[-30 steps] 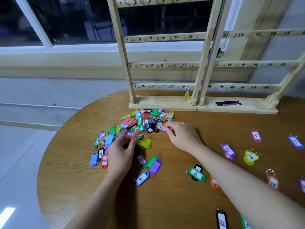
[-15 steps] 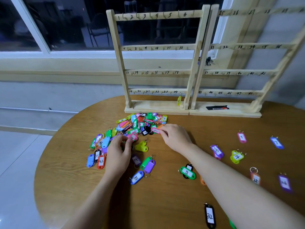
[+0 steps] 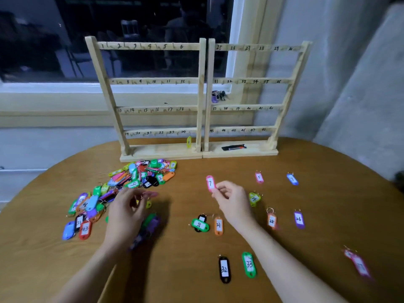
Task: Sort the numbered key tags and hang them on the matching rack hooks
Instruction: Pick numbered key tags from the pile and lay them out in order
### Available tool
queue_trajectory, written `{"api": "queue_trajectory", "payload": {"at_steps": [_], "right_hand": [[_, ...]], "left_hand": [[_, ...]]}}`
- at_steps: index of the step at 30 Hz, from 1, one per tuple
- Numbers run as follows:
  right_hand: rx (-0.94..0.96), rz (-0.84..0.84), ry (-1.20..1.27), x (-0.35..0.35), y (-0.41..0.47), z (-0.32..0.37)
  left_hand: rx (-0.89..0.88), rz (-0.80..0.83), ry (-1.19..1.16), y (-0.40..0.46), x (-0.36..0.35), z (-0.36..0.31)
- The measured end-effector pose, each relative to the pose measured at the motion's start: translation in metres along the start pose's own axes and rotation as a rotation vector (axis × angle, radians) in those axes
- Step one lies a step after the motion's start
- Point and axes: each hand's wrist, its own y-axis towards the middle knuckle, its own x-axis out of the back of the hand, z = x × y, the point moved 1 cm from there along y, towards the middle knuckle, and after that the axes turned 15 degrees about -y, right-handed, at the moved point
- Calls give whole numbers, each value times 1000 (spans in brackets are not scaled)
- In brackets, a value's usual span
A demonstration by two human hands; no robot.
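Pink tag [image 3: 210, 183] | right hand [image 3: 232, 201] pinches it | left hand [image 3: 129, 209] grips blurred pink tag [image 3: 150, 194]

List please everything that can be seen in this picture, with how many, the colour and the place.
racks: two, pale wood, side by side at table's far edge.
yellow tag: one, hanging under hook 24.
black packet: one, on right rack's base.
pile of tags: many, mixed colours, left of centre.
sorted tags: about a dozen, mixed colours, spread singly at right.
table: one, brown wood, round.
left hand: pinches a blurred pink tag.
right hand: pinches pink tag 7.
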Motion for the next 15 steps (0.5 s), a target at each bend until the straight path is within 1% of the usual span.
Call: {"api": "queue_trajectory", "payload": {"at_steps": [2,7,12,15], "right_hand": [[-42,-60,-5,25,-3,-13],[-152,-182,18,74,-2,-54],[-222,-194,-57,111,2,-87],[-305,-213,-90,131,13,-107]], "left_hand": [[14,44,-48,1,-16,-18],[137,137,-247,2,-60,-53],[149,238,-302,8,-95,-82],[149,287,-310,9,-113,-95]]}}
